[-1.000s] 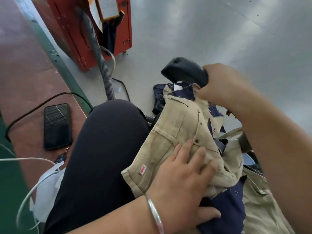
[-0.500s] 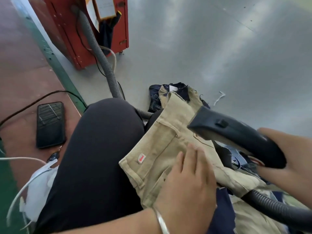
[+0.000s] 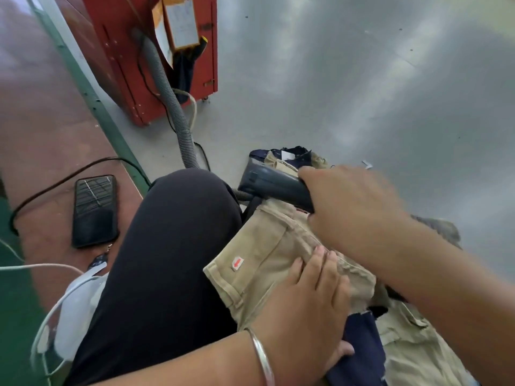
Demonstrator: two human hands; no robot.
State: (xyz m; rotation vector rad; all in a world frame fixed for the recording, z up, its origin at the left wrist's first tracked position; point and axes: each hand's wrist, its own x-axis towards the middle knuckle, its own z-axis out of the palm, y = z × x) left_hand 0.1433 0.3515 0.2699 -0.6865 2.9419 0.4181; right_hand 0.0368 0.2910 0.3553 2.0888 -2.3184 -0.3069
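One beige garment (image 3: 267, 254), seamed, bears a small red-marked sticker (image 3: 237, 263).

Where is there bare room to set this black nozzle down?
The grey floor right of the red machine and beyond the khaki garment is bare. So is the reddish surface beyond the phone. The lap is crowded: left hand presses the garment, right hand grips the black nozzle; cables crowd around the phone.

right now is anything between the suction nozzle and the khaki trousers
Nothing visible. The right hand holds the suction nozzle right over the khaki trousers; the left hand presses them lower down, clear of it.
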